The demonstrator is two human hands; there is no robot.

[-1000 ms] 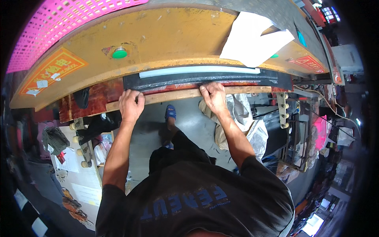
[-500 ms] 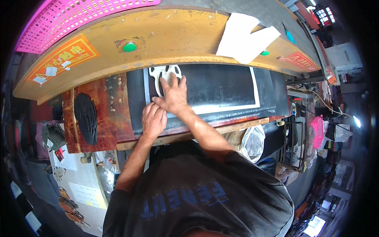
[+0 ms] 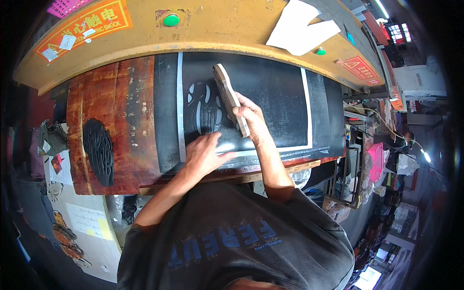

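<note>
My right hand [image 3: 252,118] grips a sole-shaped cutting die [image 3: 227,87] with a pale, thick rim. The die is lifted off the black sheet [image 3: 275,96] and tilted on edge. To its left, a sole-shaped cut outline [image 3: 197,113] shows in the sheet, with pale slots where the white layer below shows through. My left hand [image 3: 203,153] is open at the near end of that outline, thumb stretched out to the right. Whether its fingertips touch the cut piece, I cannot tell.
A pile of black sole-shaped pieces [image 3: 99,153] lies on the reddish-brown board [image 3: 133,111] at left. Beyond the sheet runs a yellow machine beam [image 3: 222,29] with green buttons [image 3: 171,20] and white paper [image 3: 296,29]. A pink basket [image 3: 65,7] stands at the far left.
My right hand has raised the die off the sheet and moved right with it, baring the cut outline. My left hand has shifted right and its fingers have spread. The view has shifted slightly.
</note>
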